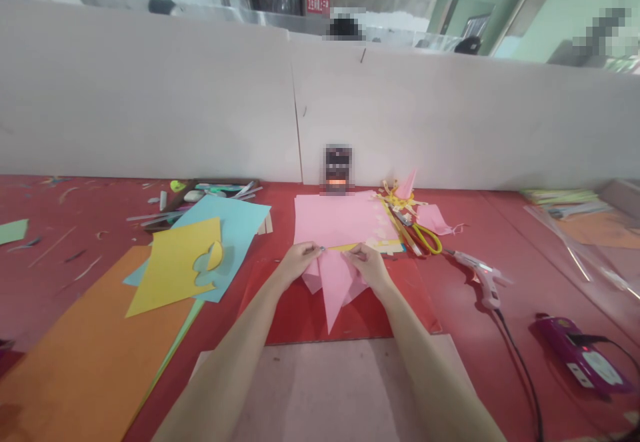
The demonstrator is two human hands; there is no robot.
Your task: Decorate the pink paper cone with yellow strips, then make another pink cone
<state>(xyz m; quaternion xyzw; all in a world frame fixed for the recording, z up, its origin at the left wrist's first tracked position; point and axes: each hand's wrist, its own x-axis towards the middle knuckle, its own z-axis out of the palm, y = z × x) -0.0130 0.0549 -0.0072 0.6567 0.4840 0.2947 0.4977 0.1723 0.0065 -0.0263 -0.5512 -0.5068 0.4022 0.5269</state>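
Note:
My left hand (298, 261) and my right hand (369, 263) meet over a red sheet (310, 315) on the table. Both are closed on a pink paper shape (335, 285) whose long point hangs toward me. A thin yellow strip (342, 247) runs between the two hands along the top edge of the pink shape; each hand pinches one end of it. Behind the hands lies a larger pink sheet (340, 219).
Yellow-handled scissors (423, 235) and paper scraps lie right of the pink sheet. A white glue gun (481, 275) with a black cable and a purple box (583, 355) sit further right. Yellow (173, 265), light blue (235, 219) and orange (85, 362) sheets cover the left. A white partition (200, 109) backs the table.

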